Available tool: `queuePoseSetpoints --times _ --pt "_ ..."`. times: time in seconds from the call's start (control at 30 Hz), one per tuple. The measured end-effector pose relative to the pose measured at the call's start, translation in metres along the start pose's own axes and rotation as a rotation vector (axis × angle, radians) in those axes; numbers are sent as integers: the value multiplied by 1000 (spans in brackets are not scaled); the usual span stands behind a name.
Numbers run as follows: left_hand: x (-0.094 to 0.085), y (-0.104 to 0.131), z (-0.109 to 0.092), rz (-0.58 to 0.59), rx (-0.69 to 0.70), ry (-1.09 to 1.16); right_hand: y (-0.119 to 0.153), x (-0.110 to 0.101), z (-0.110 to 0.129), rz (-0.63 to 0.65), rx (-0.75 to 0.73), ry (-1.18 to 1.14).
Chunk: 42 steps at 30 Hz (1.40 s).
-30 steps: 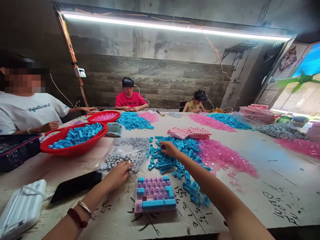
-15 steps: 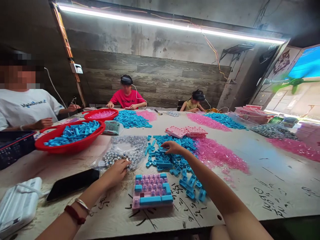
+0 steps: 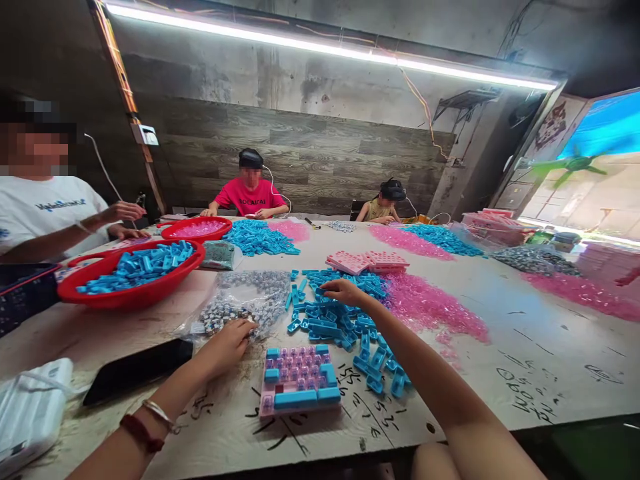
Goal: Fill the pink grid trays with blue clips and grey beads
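Nearest you, flat on the table [image 3: 200, 447]: pink keyboard-like board [image 3: 300, 380], partly filled with clear pink caps and blue blocks. One dark gap [image 3: 279, 388] shows near its lower left. Fill unchanged over the last second; no piece has been added, so the gap remains open.

Your left hand [image 3: 233, 341] rests at the near edge of a clear bag of small silvery parts [image 3: 245, 300], beyond the board and to its left. Fingers lie close together, lightly curled; cannot tell whether they pinch anything. Black phone [image 3: 137, 370] lies beside that forearm.

Your right hand [image 3: 345, 293] keeps its place over the loose blue pieces [image 3: 320, 330], fingers bent downward. Cannot tell whether the tips are closed on a piece. I judge this as picking in progress, nothing carried back so far.

Farther: pink pieces [image 3: 430, 303] right of the blue, stacked pink panels [image 3: 367, 261] behind. At far left, the white-shirted co-worker [image 3: 50, 220] now has a hand raised higher.
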<state>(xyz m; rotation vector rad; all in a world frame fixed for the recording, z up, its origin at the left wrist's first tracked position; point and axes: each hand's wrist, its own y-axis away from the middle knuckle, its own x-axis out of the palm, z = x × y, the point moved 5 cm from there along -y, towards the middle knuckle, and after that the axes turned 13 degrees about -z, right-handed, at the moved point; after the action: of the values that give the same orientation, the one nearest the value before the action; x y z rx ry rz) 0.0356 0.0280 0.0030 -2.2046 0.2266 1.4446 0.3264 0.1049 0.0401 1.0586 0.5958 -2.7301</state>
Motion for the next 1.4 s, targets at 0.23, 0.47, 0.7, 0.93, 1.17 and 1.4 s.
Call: queuePoseSetpoints --times 0.23,0.47,0.7,0.93,1.17,1.4 --pt "4 -3 4 15 36 -34 21 -25 6 -491 156 588" --pt "7 -5 9 9 53 -64 37 -2 -10 -338 456 779" --pt "4 -4 4 15 41 -68 36 42 31 -119 252 668" --pt "2 -4 5 1 41 -72 29 48 60 -97 -225 540" --pt "2 -3 2 -3 60 -76 24 -19 2 -286 185 710" --pt "6 -3 3 -15 69 -110 38 -61 -59 -157 269 677"
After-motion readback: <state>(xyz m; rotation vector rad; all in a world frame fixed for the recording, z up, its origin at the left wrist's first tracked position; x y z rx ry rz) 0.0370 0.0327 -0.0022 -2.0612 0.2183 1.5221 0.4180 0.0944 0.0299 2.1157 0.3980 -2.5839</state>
